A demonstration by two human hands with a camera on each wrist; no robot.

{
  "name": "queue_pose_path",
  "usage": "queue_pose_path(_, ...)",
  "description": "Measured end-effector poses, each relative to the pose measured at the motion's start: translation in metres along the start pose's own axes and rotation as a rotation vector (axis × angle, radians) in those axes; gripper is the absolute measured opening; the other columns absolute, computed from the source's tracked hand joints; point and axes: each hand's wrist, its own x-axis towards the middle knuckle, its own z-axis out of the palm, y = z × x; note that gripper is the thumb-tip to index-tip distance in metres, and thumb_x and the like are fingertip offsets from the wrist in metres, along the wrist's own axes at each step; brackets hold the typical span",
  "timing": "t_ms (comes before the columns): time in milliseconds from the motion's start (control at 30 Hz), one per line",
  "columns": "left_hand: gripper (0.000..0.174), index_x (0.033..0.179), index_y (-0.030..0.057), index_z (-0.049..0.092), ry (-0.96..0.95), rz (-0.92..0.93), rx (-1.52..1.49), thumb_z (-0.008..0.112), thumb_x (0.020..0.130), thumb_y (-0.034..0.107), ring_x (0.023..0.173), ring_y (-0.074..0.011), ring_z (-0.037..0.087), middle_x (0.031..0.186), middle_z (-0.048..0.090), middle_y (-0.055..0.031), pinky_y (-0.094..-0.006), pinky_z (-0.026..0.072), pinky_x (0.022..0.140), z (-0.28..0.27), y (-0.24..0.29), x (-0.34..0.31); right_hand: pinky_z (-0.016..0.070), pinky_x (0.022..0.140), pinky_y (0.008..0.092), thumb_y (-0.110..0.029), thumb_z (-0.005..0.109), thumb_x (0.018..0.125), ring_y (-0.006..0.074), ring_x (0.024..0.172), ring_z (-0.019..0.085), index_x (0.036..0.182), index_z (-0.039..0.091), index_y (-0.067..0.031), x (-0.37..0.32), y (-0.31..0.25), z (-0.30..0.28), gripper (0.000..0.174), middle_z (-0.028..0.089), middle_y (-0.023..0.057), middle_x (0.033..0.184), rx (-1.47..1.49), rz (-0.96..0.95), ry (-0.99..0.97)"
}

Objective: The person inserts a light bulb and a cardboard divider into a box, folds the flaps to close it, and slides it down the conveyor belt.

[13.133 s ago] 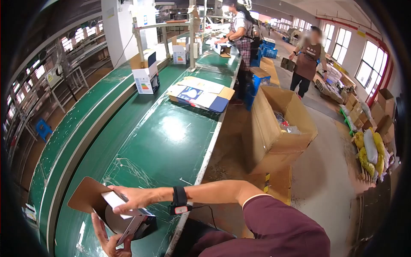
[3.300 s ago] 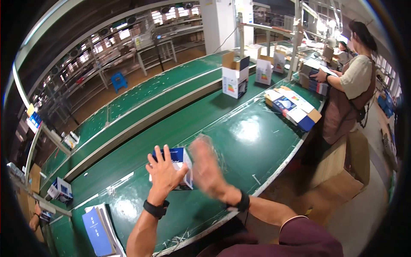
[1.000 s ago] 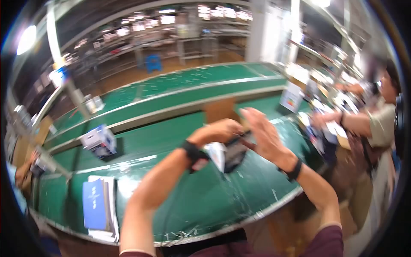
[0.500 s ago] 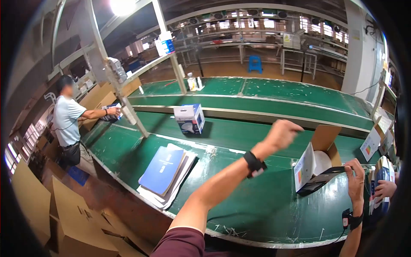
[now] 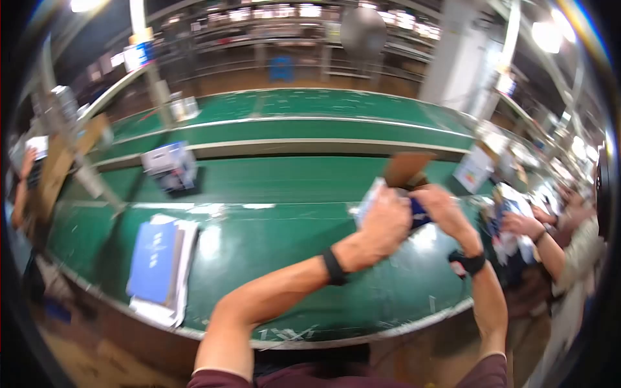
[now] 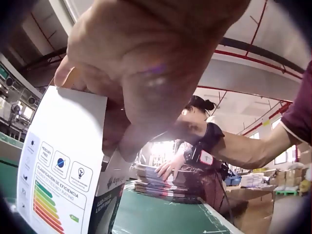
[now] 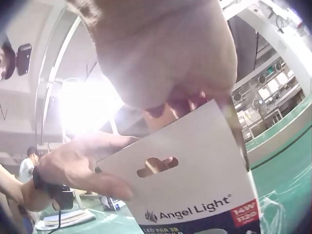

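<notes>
Both hands are at a printed light bulb carton (image 5: 370,202) on the green bench, its brown flap (image 5: 407,168) raised. My left hand (image 5: 386,223) pinches the left edge of the carton's hang-hole panel (image 7: 190,187), thumb on the outer face. My right hand (image 5: 445,208) grips the top of that panel, its fingertips (image 7: 180,108) curled behind the upper edge. In the left wrist view, the white side panel (image 6: 58,170) with its coloured energy chart stands close under the left hand. The hands cover most of the carton's opening in the head view.
A closed carton (image 5: 171,168) stands on the belt at left. Nearer lies a blue booklet (image 5: 152,262) on papers. Another open carton (image 5: 474,169) stands at right. Other workers' hands (image 5: 521,225) handle flat cartons there. A metal rail (image 5: 291,149) runs behind.
Over the last half second my left hand has come from the air beside the carton onto its panel. The head view has turned right. Earlier, my hands held a white piece at a carton's opening.
</notes>
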Motion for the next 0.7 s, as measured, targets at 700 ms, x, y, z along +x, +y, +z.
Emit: queue_pose_path(700, 0.023, 0.093, 0.0024, 0.068, -0.356, -0.207, -0.061, 0.069, 0.09, 0.025, 0.101, -0.0442, 0.066, 0.093, 0.07, -0.0191, -0.0493, 0.0487, 0.089, -0.06, 0.019, -0.026, 0.032, 0.112, 0.0542, -0.028, 0.071, 0.086, 0.0228, 0.094, 0.065, 0.072, 0.066, -0.0145, -0.057, -0.031, 0.047, 0.02, 0.068, 0.004, 0.07, -0.306, -0.297, 0.334)
